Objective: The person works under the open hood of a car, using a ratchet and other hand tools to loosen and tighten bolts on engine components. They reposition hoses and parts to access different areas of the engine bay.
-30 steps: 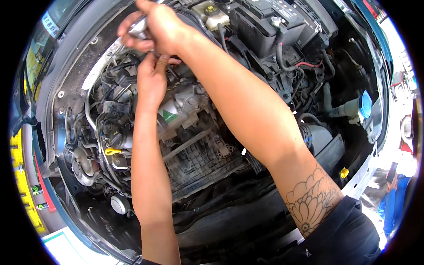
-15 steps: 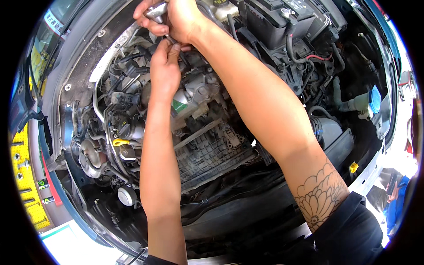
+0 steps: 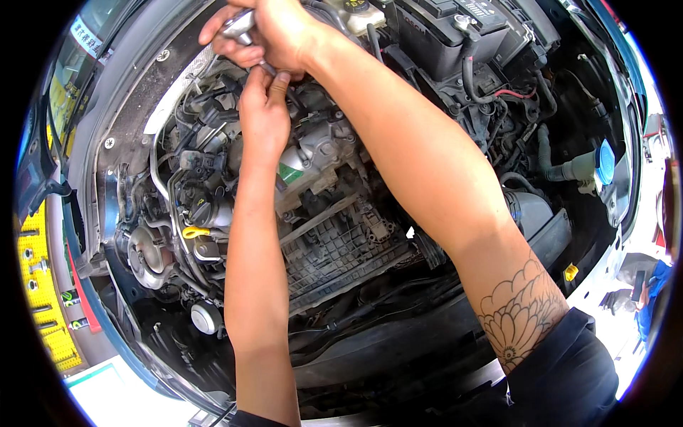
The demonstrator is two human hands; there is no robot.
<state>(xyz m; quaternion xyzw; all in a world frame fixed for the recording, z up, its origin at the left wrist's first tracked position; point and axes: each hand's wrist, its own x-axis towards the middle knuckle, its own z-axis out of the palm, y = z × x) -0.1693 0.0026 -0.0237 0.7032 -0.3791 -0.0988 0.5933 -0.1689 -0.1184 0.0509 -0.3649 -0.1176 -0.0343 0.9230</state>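
Note:
At the far side of an open engine bay, my right hand [image 3: 281, 32] is closed on a shiny metal ratchet wrench [image 3: 238, 25], some of its fingers spread around the head. A thin metal extension bar [image 3: 267, 68] runs down from the ratchet. My left hand [image 3: 263, 107] pinches that bar just below, thumb against fingers. The bar's lower end is hidden behind the left hand, so what it meets cannot be seen. Beneath both hands lies the dusty engine [image 3: 320, 149], with hoses and connectors around it.
To the right stand a black battery [image 3: 441, 35] and a filler neck with a blue cap [image 3: 605, 162]. A yellow dipstick loop [image 3: 196, 231] sits left of my left forearm. Yellow pegboard with tools [image 3: 46, 285] shows at the left edge. A person in blue [image 3: 651, 299] is at far right.
My right hand and the ratchet head have shifted slightly left and toward me. My left hand stays almost in place, still pinching the bar.

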